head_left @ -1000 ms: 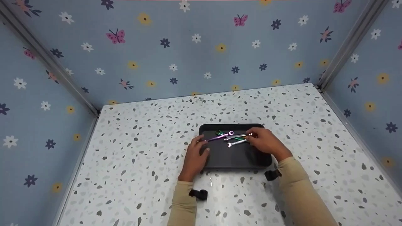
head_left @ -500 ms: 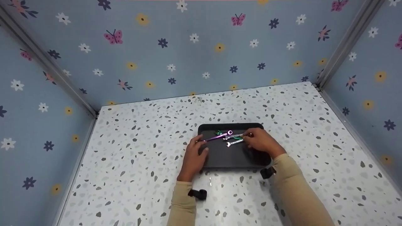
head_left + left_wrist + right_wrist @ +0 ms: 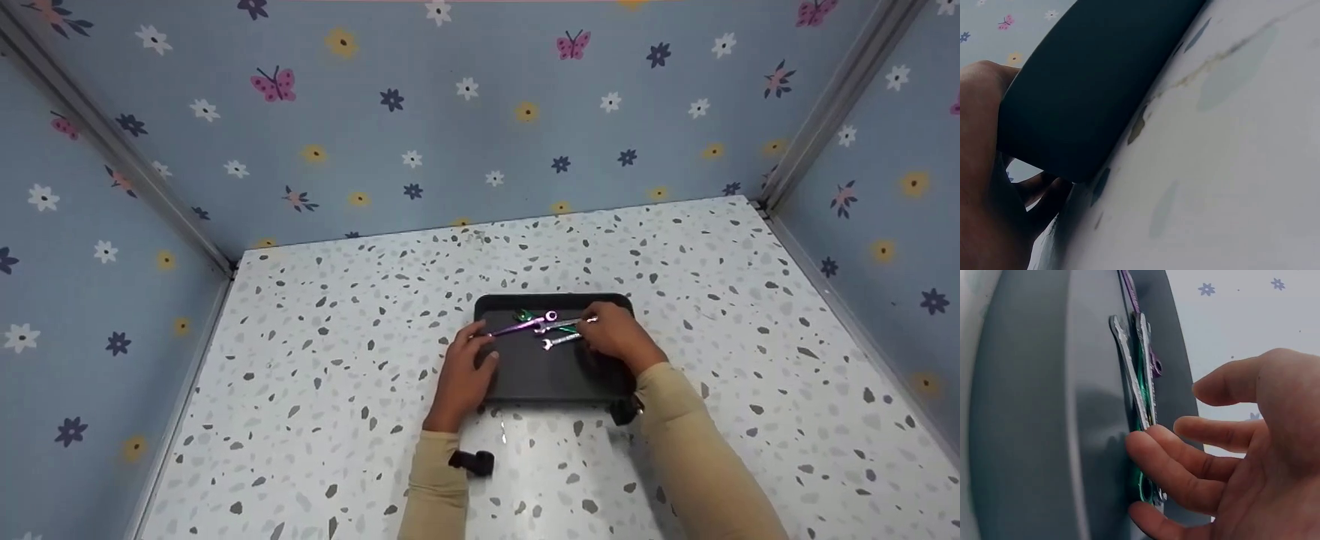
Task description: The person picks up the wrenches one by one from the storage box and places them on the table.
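Note:
A dark grey baking tray [image 3: 540, 379] lies on the speckled table with several combination wrenches in it. My left hand [image 3: 461, 375] grips the tray's left wall; in the left wrist view its fingers lie along the outside of the tray corner [image 3: 1089, 90]. A purple wrench [image 3: 517, 328] slants from near those fingers toward the middle. Two silver wrenches [image 3: 1131, 368] lie over a green wrench [image 3: 1143, 486], toward the tray's right half. My right hand [image 3: 616, 337] is over their right ends. Its fingers are loosely bent and spread, the fingertips right at the wrenches, pinching none of them.
The white speckled table [image 3: 337, 337] extends around the tray. Blue panels [image 3: 450, 90] with flowers and butterflies enclose it at the back, left and right. A black camera mount [image 3: 474, 463] juts from the left wrist, another [image 3: 624, 412] from the right.
My right hand and forearm have shifted slightly left over the wrenches' right ends. The left hand, tray and wrenches keep nearly the same places.

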Motion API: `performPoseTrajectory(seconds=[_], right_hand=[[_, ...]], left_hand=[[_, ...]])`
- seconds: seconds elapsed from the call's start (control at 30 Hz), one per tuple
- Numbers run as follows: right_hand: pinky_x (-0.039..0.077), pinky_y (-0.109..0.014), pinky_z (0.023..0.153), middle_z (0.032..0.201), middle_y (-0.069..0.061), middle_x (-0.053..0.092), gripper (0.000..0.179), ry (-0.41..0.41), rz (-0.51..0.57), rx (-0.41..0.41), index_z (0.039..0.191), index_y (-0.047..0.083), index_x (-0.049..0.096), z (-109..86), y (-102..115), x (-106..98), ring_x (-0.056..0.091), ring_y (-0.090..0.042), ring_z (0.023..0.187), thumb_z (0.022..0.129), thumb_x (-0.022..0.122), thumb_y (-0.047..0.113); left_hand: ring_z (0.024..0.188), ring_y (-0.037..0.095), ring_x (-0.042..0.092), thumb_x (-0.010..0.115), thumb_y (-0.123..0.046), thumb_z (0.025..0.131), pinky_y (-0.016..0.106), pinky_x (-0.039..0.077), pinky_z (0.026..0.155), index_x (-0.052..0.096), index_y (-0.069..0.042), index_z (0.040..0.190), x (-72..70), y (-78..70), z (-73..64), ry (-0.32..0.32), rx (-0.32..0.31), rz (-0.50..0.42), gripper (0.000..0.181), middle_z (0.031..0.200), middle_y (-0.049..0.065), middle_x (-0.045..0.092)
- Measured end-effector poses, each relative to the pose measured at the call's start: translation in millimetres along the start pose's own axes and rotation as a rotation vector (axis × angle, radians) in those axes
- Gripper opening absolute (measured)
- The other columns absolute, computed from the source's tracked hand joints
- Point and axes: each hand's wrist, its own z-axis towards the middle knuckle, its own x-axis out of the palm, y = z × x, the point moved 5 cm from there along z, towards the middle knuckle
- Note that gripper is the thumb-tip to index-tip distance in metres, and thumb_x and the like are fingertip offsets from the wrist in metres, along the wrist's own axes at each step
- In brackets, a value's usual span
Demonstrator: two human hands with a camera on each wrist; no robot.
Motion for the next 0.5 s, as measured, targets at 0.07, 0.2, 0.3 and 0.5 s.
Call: performPoseTrajectory(seconds=[0.07, 0.2, 0.3, 0.5], right_hand=[[0.051, -0.038, 0.073, 0.076, -0.006, 0.067, 0.034, 0.001, -0.009, 0.007, 0.116, -0.004, 0.065, 0.8, 1.7, 0.7, 0.064, -0.017, 0.067, 0.094, 0.058, 0.021], [0.051, -0.038, 0.075, 0.078, -0.006, 0.068, 0.033, 0.015, -0.016, 0.031, 0.116, -0.003, 0.066, 2.7, 2.2, 2.2, 0.064, -0.019, 0.07, 0.093, 0.058, 0.02], [0.052, -0.037, 0.073, 0.08, -0.007, 0.068, 0.032, 0.02, -0.009, 0.05, 0.117, -0.003, 0.066, 3.9, -0.4, 2.8, 0.065, -0.018, 0.07, 0.094, 0.059, 0.018], [0.053, -0.033, 0.066, 0.082, -0.01, 0.069, 0.027, 0.007, 0.08, 0.062, 0.112, -0.006, 0.067, 7.3, -11.6, 4.7, 0.067, -0.017, 0.065, 0.092, 0.058, 0.01]], left_hand=[[0.143, 0.023, 0.036, 0.063, -0.02, 0.098, 0.043, 0.028, 0.116, 0.068, -0.007, 0.125, 0.1, -0.4, 0.1, 0.002, -0.003, -0.003, 0.031, 0.152, -0.003, 0.045], [0.143, 0.022, 0.036, 0.063, -0.02, 0.097, 0.042, 0.028, 0.117, 0.068, -0.007, 0.124, -0.6, -1.2, -0.1, -0.001, -0.009, -0.005, 0.031, 0.152, -0.004, 0.045], [0.143, 0.021, 0.036, 0.063, -0.021, 0.098, 0.041, 0.028, 0.117, 0.068, -0.008, 0.125, -0.8, -1.6, 0.2, 0.003, -0.015, -0.01, 0.031, 0.152, -0.005, 0.044], [0.143, 0.022, 0.036, 0.063, -0.021, 0.098, 0.042, 0.028, 0.116, 0.068, -0.009, 0.124, -0.2, -0.9, -0.1, 0.01, -0.02, -0.012, 0.03, 0.153, -0.002, 0.044]])
